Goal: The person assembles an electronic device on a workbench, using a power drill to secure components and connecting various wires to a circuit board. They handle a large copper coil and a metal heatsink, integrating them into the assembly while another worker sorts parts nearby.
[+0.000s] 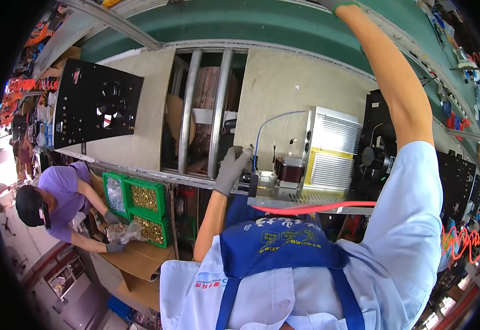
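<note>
My left hand [231, 169], in a grey glove, is at the left end of a metal chassis [273, 202] on the bench. Its fingers are curled beside a black part where a thin blue wire [258, 135] ends; what they hold, if anything, is hidden. That chassis carries a dark transformer [289, 171] and a finned silver heat sink [332, 148] with yellow edging. Overhead to the far right, my right arm is stretched up; only the green cuff and part of the gloved right hand [336, 4] show at the top edge, fingers cut off.
A red hose [317, 208] crosses the chassis's near edge. Black panels with fans stand at right [376, 154] and left [98, 104]. Metal rollers [219, 110] span a gap in the bench. At left, a co-worker [64, 198] handles a plastic bag beside green bins [146, 181] of small parts.
</note>
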### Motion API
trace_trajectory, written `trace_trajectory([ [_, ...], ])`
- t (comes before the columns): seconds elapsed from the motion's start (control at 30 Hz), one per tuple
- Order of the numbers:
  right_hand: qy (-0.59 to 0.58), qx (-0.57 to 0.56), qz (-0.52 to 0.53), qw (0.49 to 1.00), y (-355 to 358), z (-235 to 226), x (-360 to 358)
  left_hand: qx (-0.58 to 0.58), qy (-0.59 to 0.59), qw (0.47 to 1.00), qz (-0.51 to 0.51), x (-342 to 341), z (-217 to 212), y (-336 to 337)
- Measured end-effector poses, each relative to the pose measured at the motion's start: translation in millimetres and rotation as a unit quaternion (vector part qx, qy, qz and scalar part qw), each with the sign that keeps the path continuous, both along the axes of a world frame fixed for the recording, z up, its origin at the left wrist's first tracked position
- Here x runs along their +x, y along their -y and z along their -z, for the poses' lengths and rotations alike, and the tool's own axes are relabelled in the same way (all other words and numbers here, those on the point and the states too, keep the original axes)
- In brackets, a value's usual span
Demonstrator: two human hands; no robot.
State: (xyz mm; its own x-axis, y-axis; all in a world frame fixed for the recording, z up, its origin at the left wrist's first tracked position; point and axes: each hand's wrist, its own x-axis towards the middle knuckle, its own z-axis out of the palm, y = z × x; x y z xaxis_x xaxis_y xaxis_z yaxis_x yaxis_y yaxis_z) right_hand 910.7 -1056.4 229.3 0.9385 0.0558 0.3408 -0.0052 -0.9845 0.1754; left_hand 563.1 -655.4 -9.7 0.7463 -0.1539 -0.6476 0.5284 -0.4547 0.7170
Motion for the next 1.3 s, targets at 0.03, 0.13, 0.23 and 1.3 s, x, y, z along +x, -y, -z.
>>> trace_trajectory([
  [0.03, -0.001, 0.007, 0.025, 1.000, -2, -3, -9, 0.001, 0.001, 1.000, 0.015, 3, 0, 4],
  [0.13, 0.058, -0.001, 0.009, 0.998, -9, -2, -41, -0.063, -0.110, 0.992, -0.018, 14, 21, 12],
  [0.23, 0.008, 0.069, -0.045, 0.997, -40, 3, -80, -0.080, -0.205, 0.971, -0.090, 22, 43, 10],
  [1.3, -0.013, 0.311, 0.247, 0.918, -23, 104, -570, 0.068, -0.095, 0.912, 0.394, 93, 95, 108],
])
